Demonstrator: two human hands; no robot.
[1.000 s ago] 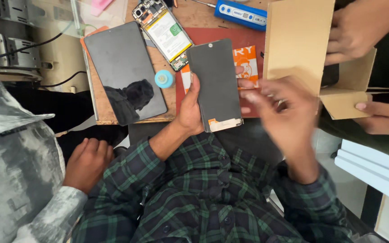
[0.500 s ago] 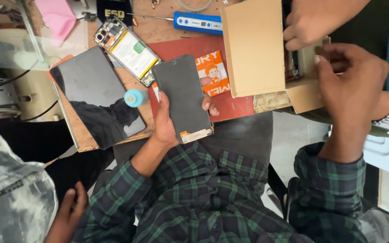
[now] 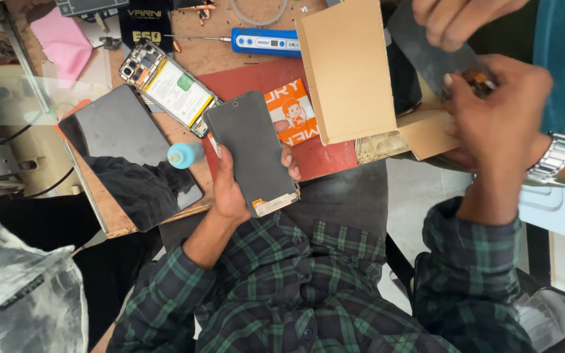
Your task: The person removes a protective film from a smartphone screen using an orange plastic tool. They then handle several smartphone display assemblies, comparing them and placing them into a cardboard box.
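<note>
The left hand grips one flat, dark grey rectangular phone screen panel (orange tab at its bottom); the right hand pinches another dark sheet.

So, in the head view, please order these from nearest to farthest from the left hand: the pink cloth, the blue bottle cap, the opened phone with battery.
From the left hand:
1. Blue bottle cap, just beside it, toward the dark tablet.
2. Opened phone with battery, farther up the bench.
3. Pink cloth, at the far corner.
</note>
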